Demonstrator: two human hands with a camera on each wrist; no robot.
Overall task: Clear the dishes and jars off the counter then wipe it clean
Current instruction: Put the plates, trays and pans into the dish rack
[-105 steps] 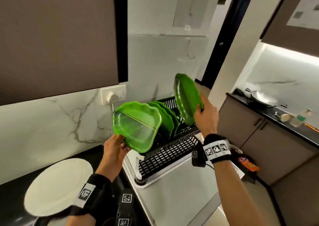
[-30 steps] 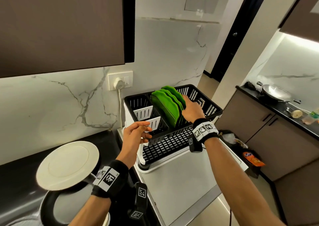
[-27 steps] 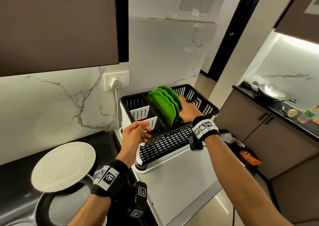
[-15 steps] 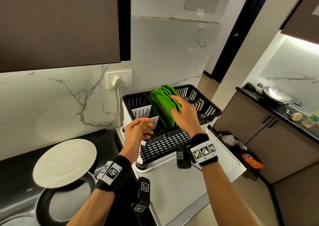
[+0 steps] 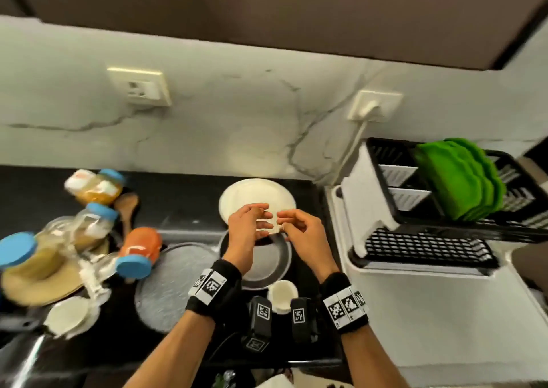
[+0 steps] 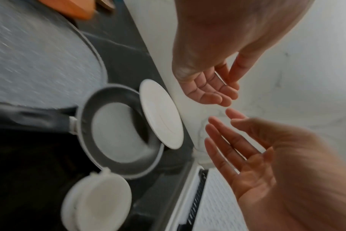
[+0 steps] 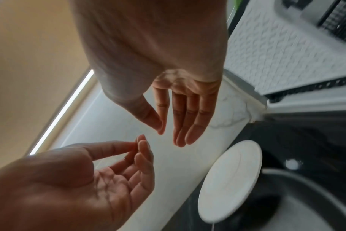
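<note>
We held our left hand (image 5: 247,230) and right hand (image 5: 299,233) loosely spread and empty, fingertips nearly meeting, just above the white plate (image 5: 256,199). It lay below them on the black counter (image 5: 184,206), its near edge over a pan (image 5: 264,266).

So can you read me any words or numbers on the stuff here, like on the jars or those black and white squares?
No words or numbers can be read anywhere.
Jar with a white label: print too blurred to read.
Wristband squares on the left wrist and right wrist: black and white patterns only, no letters.
Squares on the wrist cameras: patterns only.
Wall socket: no writing shows.
</note>
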